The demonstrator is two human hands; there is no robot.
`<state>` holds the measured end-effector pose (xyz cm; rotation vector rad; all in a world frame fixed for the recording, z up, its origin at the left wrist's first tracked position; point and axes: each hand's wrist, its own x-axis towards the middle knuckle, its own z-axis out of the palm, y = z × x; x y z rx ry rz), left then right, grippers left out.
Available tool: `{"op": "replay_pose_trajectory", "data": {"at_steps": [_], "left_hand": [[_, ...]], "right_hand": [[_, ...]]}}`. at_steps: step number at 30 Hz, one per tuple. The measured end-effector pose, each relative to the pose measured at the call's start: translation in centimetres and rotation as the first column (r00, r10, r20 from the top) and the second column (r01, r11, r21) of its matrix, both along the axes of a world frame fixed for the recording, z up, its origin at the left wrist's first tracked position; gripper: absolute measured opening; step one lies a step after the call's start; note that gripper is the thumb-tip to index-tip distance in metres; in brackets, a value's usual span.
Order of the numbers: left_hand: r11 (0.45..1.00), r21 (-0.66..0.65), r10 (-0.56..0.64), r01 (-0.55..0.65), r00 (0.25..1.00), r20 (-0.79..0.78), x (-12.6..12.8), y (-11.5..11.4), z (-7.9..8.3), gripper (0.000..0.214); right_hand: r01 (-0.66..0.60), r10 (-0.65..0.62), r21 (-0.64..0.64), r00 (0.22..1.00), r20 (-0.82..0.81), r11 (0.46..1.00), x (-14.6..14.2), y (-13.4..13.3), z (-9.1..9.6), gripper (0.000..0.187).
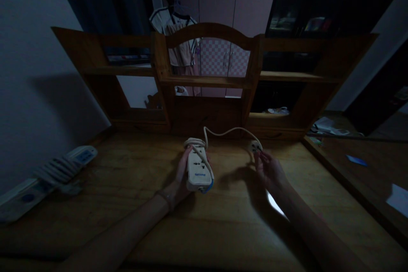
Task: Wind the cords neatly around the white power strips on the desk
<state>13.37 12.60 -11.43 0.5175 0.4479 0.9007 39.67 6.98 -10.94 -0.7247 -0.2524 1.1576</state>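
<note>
My left hand (181,174) grips a white power strip (197,169) above the wooden desk (134,187), fingers wrapped round its left side. Its cable (223,131) is partly coiled at the strip's far end and arcs to the right. My right hand (269,170) pinches the plug (255,146) at the cable's other end. Both hands are closed on their parts, a short span apart over the middle of the desk.
A second power strip with a wound cable (54,174) lies at the desk's left, near the wall. A wooden shelf hutch (207,80) stands along the back edge. Papers (398,197) lie on a surface to the right. The room is dim.
</note>
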Motion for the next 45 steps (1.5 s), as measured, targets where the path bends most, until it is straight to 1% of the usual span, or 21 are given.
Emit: {"op": "replay_pose_trajectory", "data": {"at_steps": [2, 4, 6, 8, 10, 13, 15, 17, 18, 20, 22, 24, 26, 28, 29, 31, 35, 39, 42, 44, 45], "left_hand": [[1.000, -0.001, -0.030, 0.030, 0.997, -0.075, 0.2, -0.2, -0.4, 0.037], [0.994, 0.020, -0.106, 0.110, 0.983, -0.152, 0.4, -0.7, -0.6, 0.035], [0.974, 0.075, -0.193, 0.212, 0.960, -0.205, 0.4, -1.2, -0.5, 0.034], [0.933, 0.140, -0.290, 0.332, 0.923, -0.253, 0.3, -1.7, 0.0, 0.033], [0.880, 0.173, -0.381, 0.442, 0.875, -0.298, 0.2, -2.3, 0.7, 0.031], [0.796, 0.130, -0.524, 0.591, 0.780, -0.342, -0.2, -3.2, 1.9, 0.029], [0.739, 0.098, -0.605, 0.666, 0.721, -0.337, -0.4, -3.8, 2.3, 0.029], [0.707, 0.095, -0.647, 0.700, 0.696, -0.312, -0.4, -4.4, 2.4, 0.028], [0.711, 0.103, -0.646, 0.695, 0.704, -0.294, -0.4, -4.7, 2.3, 0.028], [0.739, 0.120, -0.623, 0.662, 0.741, -0.250, -0.3, -5.0, 2.0, 0.030], [0.778, 0.115, -0.590, 0.618, 0.781, -0.203, -0.2, -4.9, 1.8, 0.032], [0.832, 0.065, -0.539, 0.551, 0.830, -0.146, 0.0, -4.3, 1.9, 0.035], [0.916, -0.003, -0.399, 0.400, 0.912, -0.093, 0.0, -3.3, 2.5, 0.040], [0.977, -0.048, -0.211, 0.208, 0.975, -0.071, -0.2, -2.1, 3.3, 0.041], [0.987, -0.054, -0.152, 0.149, 0.986, -0.072, -0.4, -1.5, 3.8, 0.040], [0.995, -0.050, -0.093, 0.090, 0.993, -0.076, -0.8, -0.3, 4.6, 0.037], [0.998, -0.032, -0.056, 0.053, 0.995, -0.087, -1.3, 0.7, 5.3, 0.035], [0.995, -0.026, -0.094, 0.091, 0.989, -0.113, -1.2, -0.1, 4.7, 0.035], [0.984, -0.032, -0.179, 0.177, 0.974, -0.137, -0.9, -1.4, 4.1, 0.033], [0.952, -0.031, -0.306, 0.305, 0.937, -0.167, -0.8, -2.5, 3.8, 0.036], [0.922, -0.024, -0.384, 0.387, 0.904, -0.188, -0.9, -3.0, 3.8, 0.037]], "right_hand": [[0.070, -0.070, -0.016, 0.997, -0.038, 0.997, -0.2, 0.1, 0.1, 0.013], [0.121, -0.123, -0.028, 0.990, -0.065, 0.992, -0.4, 0.2, 0.4, 0.012], [0.142, -0.146, -0.047, 0.986, -0.078, 0.989, -0.6, 0.1, 0.6, 0.012], [0.136, -0.142, -0.072, 0.986, -0.084, 0.988, -0.6, 0.1, 0.8, 0.011], [0.127, -0.135, -0.089, 0.987, -0.089, 0.988, -0.6, 0.0, 0.8, 0.011], [0.121, -0.129, -0.095, 0.988, -0.089, 0.988, -0.7, 0.0, 0.6, 0.010], [0.121, -0.129, -0.091, 0.988, -0.086, 0.988, -0.7, 0.0, 0.4, 0.010], [0.099, -0.105, -0.074, 0.991, -0.081, 0.992, -0.6, 0.0, 0.3, 0.011], [0.084, -0.089, -0.065, 0.993, -0.079, 0.994, -0.5, 0.0, 0.2, 0.012], [0.063, -0.067, -0.054, 0.995, -0.075, 0.997, -0.2, 0.0, 0.1, 0.015], [0.066, -0.070, -0.061, 0.995, -0.072, 0.996, 0.2, 0.1, 0.0, 0.017], [0.065, -0.070, -0.075, 0.995, -0.064, 0.995, 0.5, 0.1, 0.1, 0.018], [0.041, -0.045, -0.089, 0.998, -0.048, 0.995, 0.7, 0.0, 0.3, 0.017], [-0.016, 0.014, -0.102, 1.000, -0.026, 0.995, 0.7, -0.3, 0.6, 0.014], [-0.053, 0.052, -0.107, 0.999, -0.013, 0.993, 0.6, -0.5, 0.7, 0.012], [-0.130, 0.132, -0.115, 0.991, 0.012, 0.985, 0.3, -0.8, 1.1, 0.009], [-0.268, 0.274, -0.087, 0.960, 0.061, 0.959, -0.7, -1.0, 1.9, 0.012], [-0.392, 0.378, 0.030, 0.901, 0.212, 0.919, -2.1, -1.4, 2.9, 0.023], [-0.429, 0.402, 0.046, 0.874, 0.271, 0.902, -2.8, -1.9, 3.4, 0.023], [-0.471, 0.441, 0.052, 0.855, 0.271, 0.881, -3.1, -2.1, 3.7, 0.027], [-0.502, 0.473, 0.050, 0.839, 0.269, 0.863, -3.1, -2.2, 3.7, 0.032]]}}
